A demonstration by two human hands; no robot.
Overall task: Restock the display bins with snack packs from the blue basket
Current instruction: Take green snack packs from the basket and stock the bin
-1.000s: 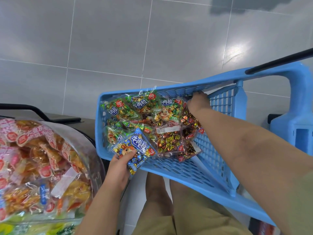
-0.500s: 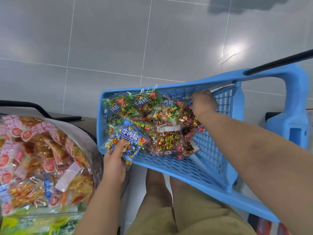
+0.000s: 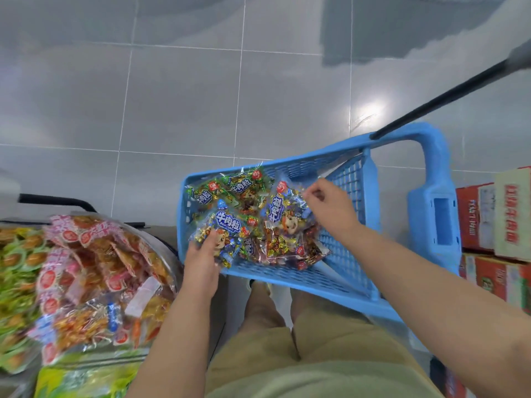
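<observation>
display bin left | cartons right | black handle over basket

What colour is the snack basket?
The basket is bright blue, best seen in the head view.

The room is bright, lit softly from above. One white glare spot shines on the glossy floor tiles, and a dark patch lies on them at the top. The foil of each snack pack in the blue basket glitters. Motion blur smears the bagged snacks at left, the cartons at right and the black handle; tile lines bend near the edges.
</observation>
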